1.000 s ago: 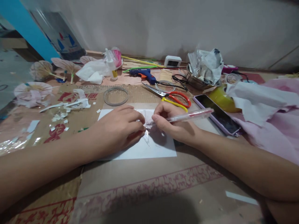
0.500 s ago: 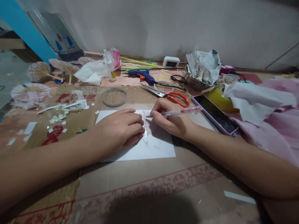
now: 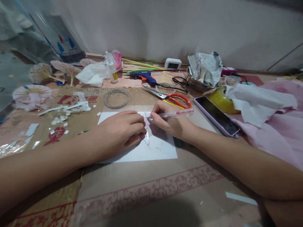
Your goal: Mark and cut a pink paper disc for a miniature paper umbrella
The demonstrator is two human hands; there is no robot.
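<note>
Clear pen (image 3: 178,113) is probably light, kinda slick, so my right hand (image 3: 174,125) pinches near the tip; left hand's (image 3: 124,130) grip, can't tell.

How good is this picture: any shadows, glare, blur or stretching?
Head view: dim light, a broad dark shadow at bottom centre on the work surface; head view: bright glints on clear plastic at the left edge; head view: forearms seem stretched toward the edges; head view: fine lines on the paper near the pen look too soft to read.
</note>
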